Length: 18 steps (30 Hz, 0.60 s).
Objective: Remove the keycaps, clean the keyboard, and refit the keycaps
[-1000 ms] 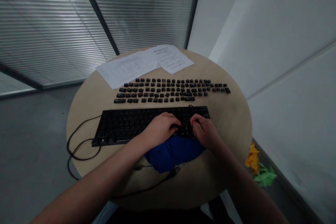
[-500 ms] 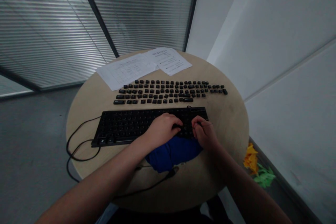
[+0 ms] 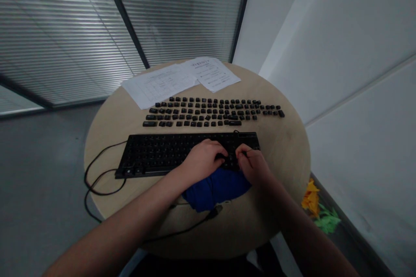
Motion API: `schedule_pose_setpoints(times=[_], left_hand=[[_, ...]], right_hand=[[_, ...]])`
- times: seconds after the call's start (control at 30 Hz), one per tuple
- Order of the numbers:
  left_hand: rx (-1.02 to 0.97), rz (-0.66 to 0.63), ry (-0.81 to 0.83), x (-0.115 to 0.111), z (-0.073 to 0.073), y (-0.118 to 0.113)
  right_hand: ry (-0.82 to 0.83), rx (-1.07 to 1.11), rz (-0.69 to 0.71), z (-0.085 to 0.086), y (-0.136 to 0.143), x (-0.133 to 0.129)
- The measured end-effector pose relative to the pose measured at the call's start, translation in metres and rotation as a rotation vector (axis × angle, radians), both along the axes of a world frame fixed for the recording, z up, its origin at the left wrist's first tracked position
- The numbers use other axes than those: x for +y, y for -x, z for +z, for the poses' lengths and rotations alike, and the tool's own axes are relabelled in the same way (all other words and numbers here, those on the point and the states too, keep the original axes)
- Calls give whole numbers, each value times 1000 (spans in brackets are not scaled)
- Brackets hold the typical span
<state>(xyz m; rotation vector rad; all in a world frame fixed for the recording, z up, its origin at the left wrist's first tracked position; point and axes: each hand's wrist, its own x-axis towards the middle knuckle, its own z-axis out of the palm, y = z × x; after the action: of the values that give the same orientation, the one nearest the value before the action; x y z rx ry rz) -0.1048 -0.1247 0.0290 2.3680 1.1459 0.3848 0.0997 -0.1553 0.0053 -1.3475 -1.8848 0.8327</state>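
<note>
A black keyboard [image 3: 156, 151] lies across the round table, with many of its key places showing no caps. My left hand [image 3: 205, 158] rests over its right half, fingers curved down and the thumb apart from them. Just right of it, my right hand [image 3: 251, 162] is closed in a pinch over the number pad side. What those fingers hold is too small and dark to make out. Under both wrists, against the keyboard's front edge, sits a bunched blue cloth [image 3: 217, 188]. Loose black keycaps [image 3: 195, 112] stand in rows behind the keyboard.
Printed papers [image 3: 162, 82] lie at the back of the wooden table [image 3: 289, 147]. A black cable [image 3: 89, 181] loops over the left edge; another cable's plug [image 3: 214, 213] is near the front. Orange paper [image 3: 311, 199] and green paper [image 3: 328, 220] are on the floor at right.
The view has shifted slightly. A thin line that stuck out to the right of my right hand no longer shows. The hands stay at nearly the same places on the keyboard.
</note>
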Motion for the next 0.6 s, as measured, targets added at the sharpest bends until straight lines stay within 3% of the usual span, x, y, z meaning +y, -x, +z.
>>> schedule_pose_setpoints(times=[0.1, 0.27, 0.43, 0.6], left_hand=[[3, 13, -4, -1, 1, -1], [0, 29, -4, -1, 2, -2], [-4, 24, -3, -1, 4, -9], [31, 41, -26, 0, 10, -22]], right_hand=[[-70, -5, 4, -7, 0, -4], [48, 195, -114, -19, 0, -5], [127, 369, -201, -15, 2, -3], [75, 367, -192, -14, 1, -6]])
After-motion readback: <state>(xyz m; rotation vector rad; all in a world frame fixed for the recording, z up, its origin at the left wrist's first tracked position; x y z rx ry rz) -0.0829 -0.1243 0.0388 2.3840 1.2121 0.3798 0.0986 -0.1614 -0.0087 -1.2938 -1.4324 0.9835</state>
